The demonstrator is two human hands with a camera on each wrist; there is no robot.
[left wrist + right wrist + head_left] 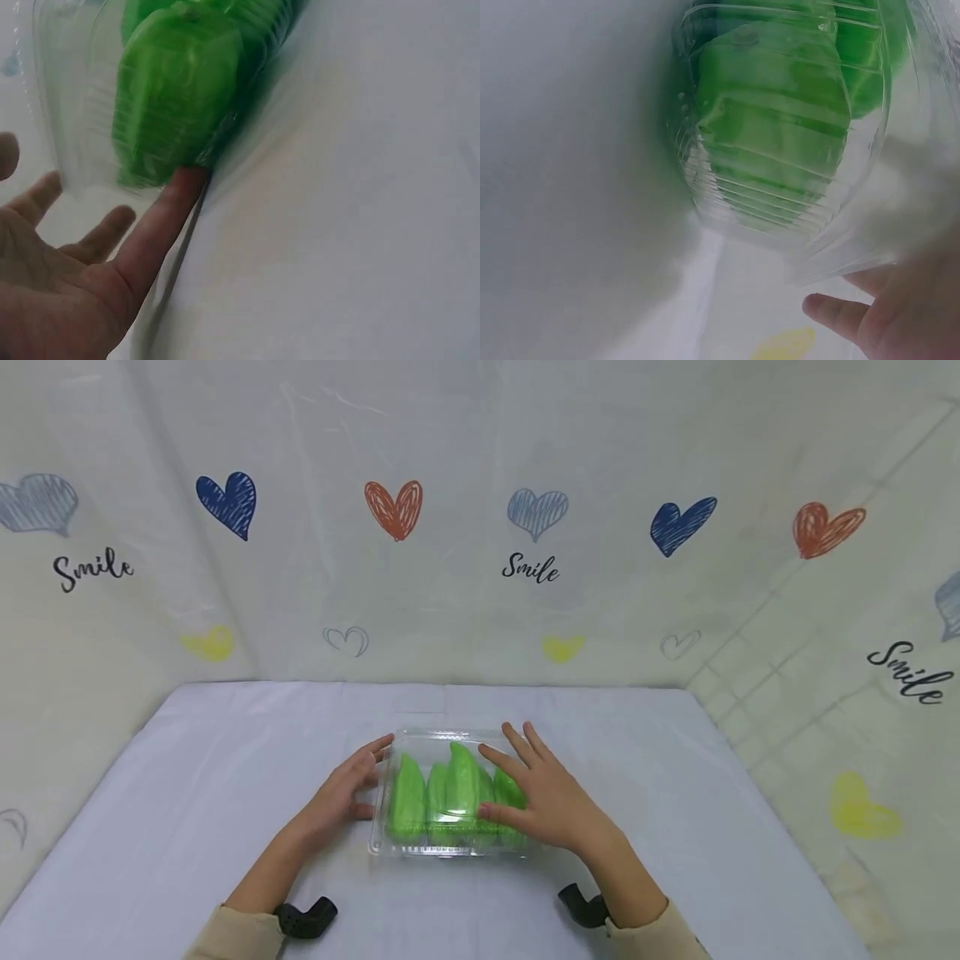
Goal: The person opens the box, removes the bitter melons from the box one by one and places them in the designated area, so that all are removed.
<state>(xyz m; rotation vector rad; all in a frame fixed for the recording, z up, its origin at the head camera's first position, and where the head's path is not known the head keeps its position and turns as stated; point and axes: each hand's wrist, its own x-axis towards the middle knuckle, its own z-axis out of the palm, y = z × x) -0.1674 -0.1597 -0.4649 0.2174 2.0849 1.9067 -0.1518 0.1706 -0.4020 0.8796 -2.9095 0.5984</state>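
Clear plastic forms the box on the white bench, green fruit-like pieces inside; left hand and right hand, each grip spread, flank its two sides.

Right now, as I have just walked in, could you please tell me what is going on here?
A person's left hand is at the left side of a clear plastic box of green pieces on a white-covered table; the right hand, fingers spread, is at its right side. Neither hand is curled around the box.
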